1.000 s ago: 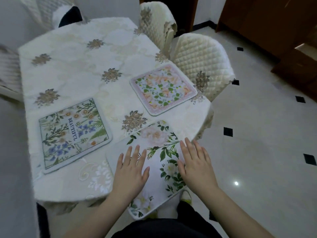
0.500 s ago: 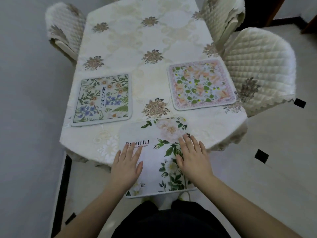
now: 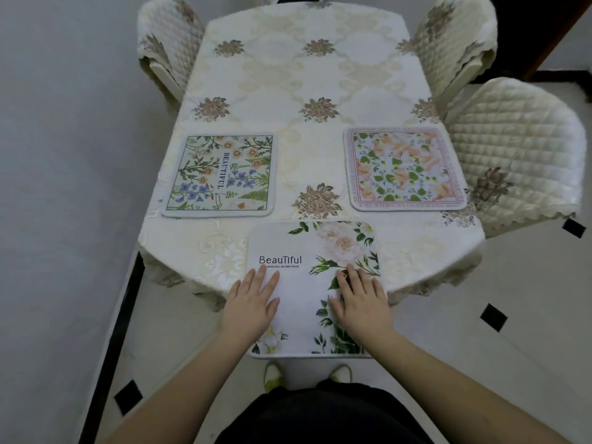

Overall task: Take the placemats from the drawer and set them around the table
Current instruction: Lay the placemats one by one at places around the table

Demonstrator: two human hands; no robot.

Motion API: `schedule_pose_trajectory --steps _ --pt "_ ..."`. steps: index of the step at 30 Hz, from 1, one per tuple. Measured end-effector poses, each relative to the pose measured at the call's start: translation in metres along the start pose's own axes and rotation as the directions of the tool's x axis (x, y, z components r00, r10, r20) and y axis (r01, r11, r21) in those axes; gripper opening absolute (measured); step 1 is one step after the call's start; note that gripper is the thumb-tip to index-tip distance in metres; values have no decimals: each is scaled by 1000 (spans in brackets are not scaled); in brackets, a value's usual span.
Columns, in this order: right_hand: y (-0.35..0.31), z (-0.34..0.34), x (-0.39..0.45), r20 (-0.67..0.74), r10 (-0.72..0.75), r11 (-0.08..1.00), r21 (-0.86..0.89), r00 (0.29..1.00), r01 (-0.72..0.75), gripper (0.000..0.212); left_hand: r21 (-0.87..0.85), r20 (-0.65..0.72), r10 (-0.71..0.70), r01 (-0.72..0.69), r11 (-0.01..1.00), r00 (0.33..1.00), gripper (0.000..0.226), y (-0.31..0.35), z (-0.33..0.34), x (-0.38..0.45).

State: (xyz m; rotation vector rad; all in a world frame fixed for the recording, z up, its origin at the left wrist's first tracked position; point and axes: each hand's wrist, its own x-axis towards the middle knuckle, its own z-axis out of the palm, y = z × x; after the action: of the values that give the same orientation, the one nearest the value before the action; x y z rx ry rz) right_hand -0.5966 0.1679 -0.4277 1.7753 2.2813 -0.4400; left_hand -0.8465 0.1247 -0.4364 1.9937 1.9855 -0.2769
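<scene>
A: What are the hands doing?

B: The left hand [image 3: 253, 307] and right hand [image 3: 362, 304] lie flat, fingers spread, palms down on the white rose placemat [image 3: 312, 251], gripping nothing. Probably they are steadying it, since its near part overhangs the worktop [image 3: 307, 75] edge.

A: And the others?

B: The daisy placemat [image 3: 221, 176] sits at the left side, and the pink-bordered placemat [image 3: 403, 169] at the right beside a quilted chair [image 3: 512, 149], apparently one per seat.
</scene>
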Motion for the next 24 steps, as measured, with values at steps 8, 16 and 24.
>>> schedule_pose_trajectory --steps 8,16,24 --pt "15 12 -3 -32 11 999 50 999 -9 68 -66 -77 25 -30 997 997 59 -2 5 1" --pt "35 15 -7 -19 100 992 85 995 -98 74 -91 -109 -5 -5 996 994 62 2 17 -1" --pt "41 6 -10 26 151 986 74 988 -152 61 -130 -61 -71 63 990 996 65 -15 15 -12"
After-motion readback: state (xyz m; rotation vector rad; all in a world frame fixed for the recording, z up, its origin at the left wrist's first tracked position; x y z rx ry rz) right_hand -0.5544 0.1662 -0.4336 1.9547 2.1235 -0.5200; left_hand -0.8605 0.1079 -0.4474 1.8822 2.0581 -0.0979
